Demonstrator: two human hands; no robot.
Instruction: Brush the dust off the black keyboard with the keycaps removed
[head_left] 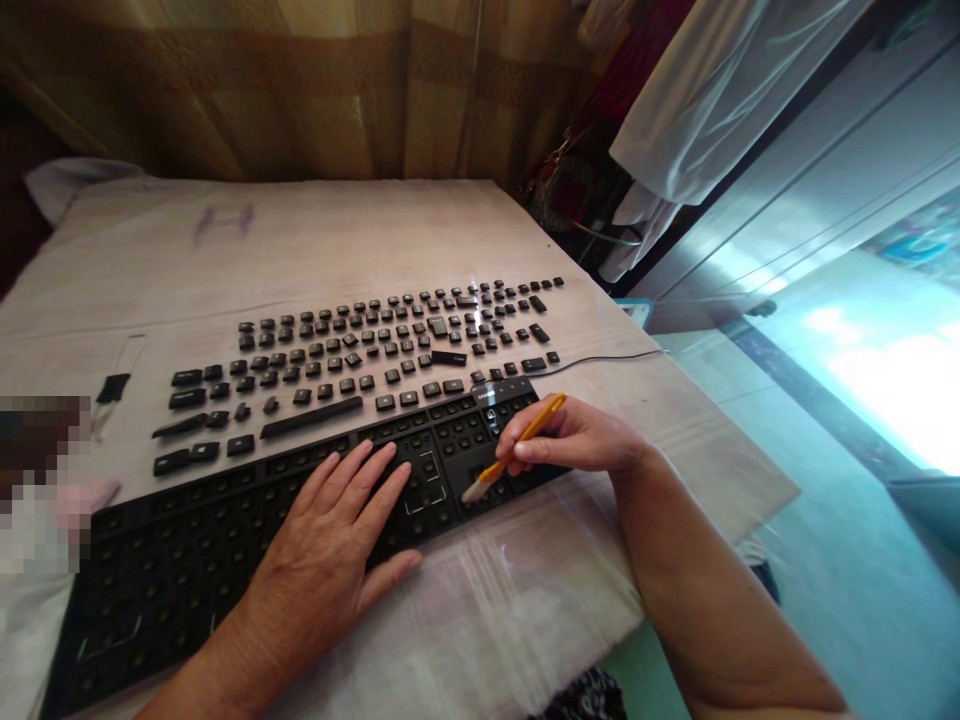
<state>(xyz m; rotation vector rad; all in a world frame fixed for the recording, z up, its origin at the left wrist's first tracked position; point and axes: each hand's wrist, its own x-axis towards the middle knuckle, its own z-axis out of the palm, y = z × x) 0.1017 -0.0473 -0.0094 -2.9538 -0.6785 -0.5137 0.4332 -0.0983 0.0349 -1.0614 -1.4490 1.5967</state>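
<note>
A black keyboard [187,560] with its keycaps off lies along the near edge of the table. My left hand [330,540] rests flat on it, fingers spread, holding nothing. In my right hand [555,440] is a paintbrush [514,455] with a yellow handle, gripped between thumb and fingers. Its pale bristles point down at the right part of the keyboard, around the arrow-key area. Beyond the keyboard, the loose black keycaps [322,350] are laid out in rows, among them the long spacebar [311,417].
A plastic-covered cloth drapes the table [360,235]. The keyboard's cable [600,357] runs off to the right. A small black item [114,388] lies at the left. Patterned curtains [300,90] hang behind, and white fabric [697,100] hangs at the right above the floor.
</note>
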